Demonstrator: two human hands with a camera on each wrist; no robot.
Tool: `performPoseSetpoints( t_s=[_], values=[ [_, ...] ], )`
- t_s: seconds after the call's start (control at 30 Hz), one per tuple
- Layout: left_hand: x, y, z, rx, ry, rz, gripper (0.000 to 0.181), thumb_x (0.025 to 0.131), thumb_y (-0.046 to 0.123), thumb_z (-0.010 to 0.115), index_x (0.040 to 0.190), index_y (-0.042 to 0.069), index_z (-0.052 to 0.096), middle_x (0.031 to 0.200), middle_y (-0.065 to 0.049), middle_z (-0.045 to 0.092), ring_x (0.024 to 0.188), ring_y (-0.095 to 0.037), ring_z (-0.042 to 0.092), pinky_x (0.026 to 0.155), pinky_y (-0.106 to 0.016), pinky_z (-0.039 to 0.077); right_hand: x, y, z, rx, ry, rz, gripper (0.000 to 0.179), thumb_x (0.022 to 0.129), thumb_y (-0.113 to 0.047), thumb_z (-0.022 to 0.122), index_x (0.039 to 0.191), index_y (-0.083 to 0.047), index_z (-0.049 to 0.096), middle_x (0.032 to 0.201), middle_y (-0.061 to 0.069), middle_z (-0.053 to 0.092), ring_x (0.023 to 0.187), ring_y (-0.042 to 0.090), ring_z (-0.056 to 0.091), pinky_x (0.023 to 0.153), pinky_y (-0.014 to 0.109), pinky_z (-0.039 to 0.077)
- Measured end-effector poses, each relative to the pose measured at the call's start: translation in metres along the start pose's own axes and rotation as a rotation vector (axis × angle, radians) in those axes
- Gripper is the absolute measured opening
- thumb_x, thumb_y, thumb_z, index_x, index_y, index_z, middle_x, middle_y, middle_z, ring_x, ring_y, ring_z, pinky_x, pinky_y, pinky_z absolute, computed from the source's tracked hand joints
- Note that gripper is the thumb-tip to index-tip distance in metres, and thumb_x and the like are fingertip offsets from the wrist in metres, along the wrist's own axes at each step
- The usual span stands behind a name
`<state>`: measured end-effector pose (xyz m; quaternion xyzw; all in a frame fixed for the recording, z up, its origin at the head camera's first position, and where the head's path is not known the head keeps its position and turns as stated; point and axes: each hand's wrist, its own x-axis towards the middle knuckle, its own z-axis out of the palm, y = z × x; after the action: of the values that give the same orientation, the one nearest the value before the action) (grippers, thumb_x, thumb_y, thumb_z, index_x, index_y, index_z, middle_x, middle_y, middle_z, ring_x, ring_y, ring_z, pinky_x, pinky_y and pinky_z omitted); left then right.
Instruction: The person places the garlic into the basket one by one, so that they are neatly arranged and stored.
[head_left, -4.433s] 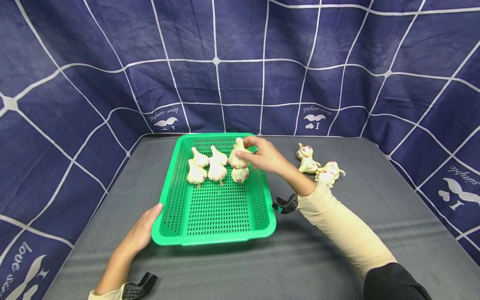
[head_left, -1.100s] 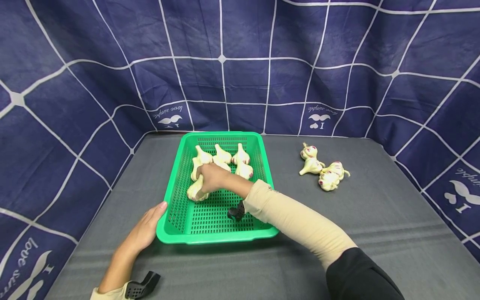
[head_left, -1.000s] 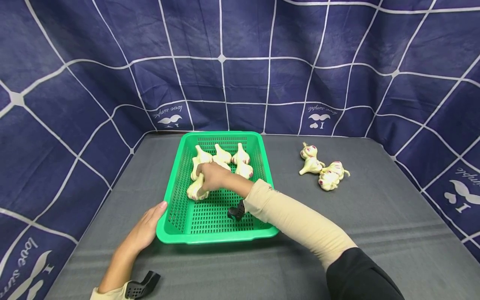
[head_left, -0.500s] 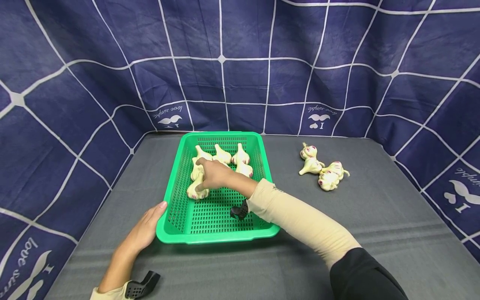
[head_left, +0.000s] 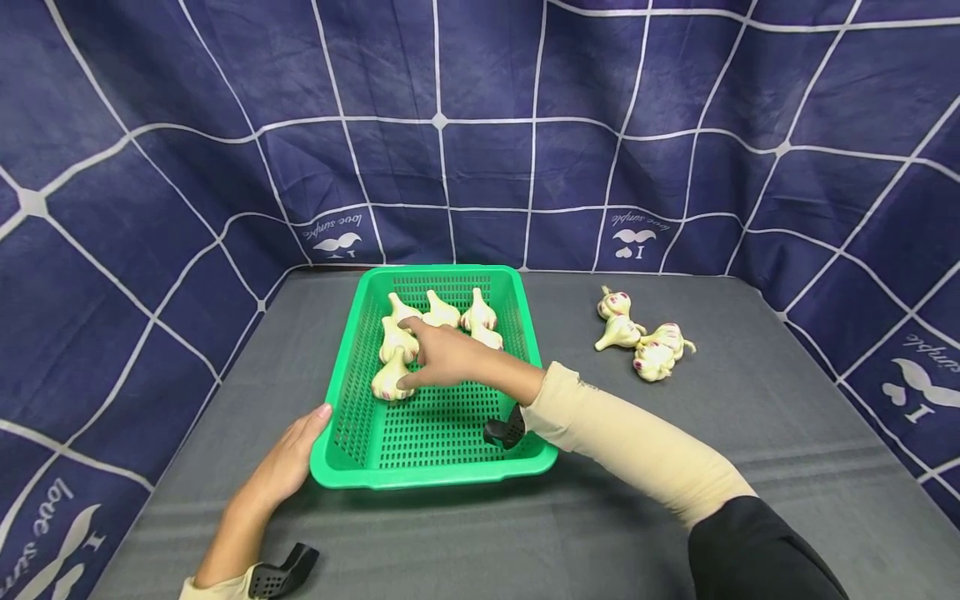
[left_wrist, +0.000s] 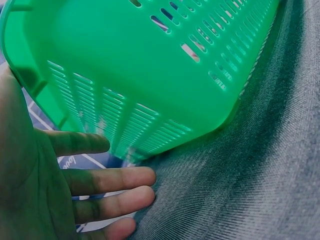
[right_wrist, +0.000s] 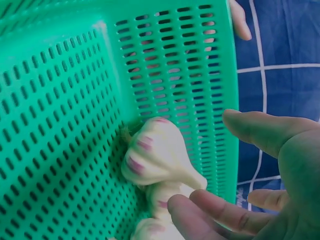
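A green perforated basket point(head_left: 435, 477) stands on the grey cloth and holds several white garlic bulbs with purple marks. My right hand point(head_left: 453, 358) hovers over the basket's left half, thumb and fingers spread. Nearest to it is the frontmost garlic bulb point(head_left: 390, 385), which lies by the left wall. The right wrist view shows a gap between that hand point(right_wrist: 300, 160) and the bulb point(right_wrist: 157, 150). My left hand point(head_left: 296, 454) rests against the basket's left rim near the front corner. In the left wrist view its fingers point(left_wrist: 112, 180) stretch out straight beside the basket wall.
A small cluster of garlic bulbs point(head_left: 618, 332) lies on the grey cloth point(head_left: 750, 400) to the right of the basket. Behind and at the sides hangs a blue curtain point(head_left: 487, 167) with white grid lines. The front half of the basket floor point(head_left: 442, 433) shows bare.
Earlier my right hand held a garlic bulb at the basket's back right, later one at its left. It has let go of that bulb and drawn slightly right. My left hand has stayed put.
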<state>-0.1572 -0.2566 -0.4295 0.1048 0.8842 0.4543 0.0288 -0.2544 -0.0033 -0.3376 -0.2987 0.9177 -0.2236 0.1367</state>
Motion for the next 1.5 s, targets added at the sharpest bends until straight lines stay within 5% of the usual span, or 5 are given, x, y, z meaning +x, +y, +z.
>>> performPoseSetpoints(
  t_s=[0.1, 0.23, 0.57, 1.5],
  values=[
    [-0.001, 0.0, -0.001, 0.004, -0.004, -0.025, 0.064, 0.109, 0.033, 0.02, 0.139, -0.022, 0.037, 0.141, -0.04, 0.04, 0.134, -0.053, 0.034, 0.109, -0.064, 0.026, -0.008, 0.007, -0.005, 0.038, 0.041, -0.03, 0.085, 0.086, -0.036, 0.078, 0.153, -0.009, 0.031, 0.097, 0.004, 0.068, 0.073, 0.011, 0.061, 0.07, 0.028, 0.05],
    [-0.001, 0.0, -0.002, 0.012, -0.006, -0.038, 0.066, 0.109, 0.033, 0.02, 0.139, -0.023, 0.035, 0.141, -0.042, 0.037, 0.134, -0.055, 0.031, 0.109, -0.065, 0.024, -0.016, 0.016, -0.011, 0.073, 0.095, -0.038, 0.082, 0.086, -0.036, 0.078, 0.151, -0.01, 0.035, 0.103, 0.006, 0.069, 0.08, 0.014, 0.062, 0.075, 0.031, 0.051],
    [0.0, -0.004, 0.0, -0.009, -0.01, -0.016, 0.063, 0.109, 0.03, 0.018, 0.138, -0.023, 0.036, 0.141, -0.041, 0.039, 0.134, -0.053, 0.033, 0.108, -0.065, 0.026, -0.033, 0.031, -0.023, 0.151, 0.143, -0.033, 0.074, 0.088, -0.036, 0.076, 0.147, -0.009, 0.039, 0.098, -0.001, 0.065, 0.064, 0.016, 0.06, 0.065, 0.03, 0.049],
    [0.0, -0.003, 0.002, 0.006, -0.007, -0.014, 0.065, 0.109, 0.031, 0.018, 0.139, -0.025, 0.032, 0.142, -0.043, 0.034, 0.135, -0.056, 0.028, 0.108, -0.066, 0.024, -0.063, 0.06, -0.043, 0.211, 0.186, 0.017, 0.049, 0.088, -0.03, 0.077, 0.127, -0.008, 0.057, 0.1, 0.005, 0.067, 0.068, 0.014, 0.067, 0.071, 0.03, 0.054]
  ],
)
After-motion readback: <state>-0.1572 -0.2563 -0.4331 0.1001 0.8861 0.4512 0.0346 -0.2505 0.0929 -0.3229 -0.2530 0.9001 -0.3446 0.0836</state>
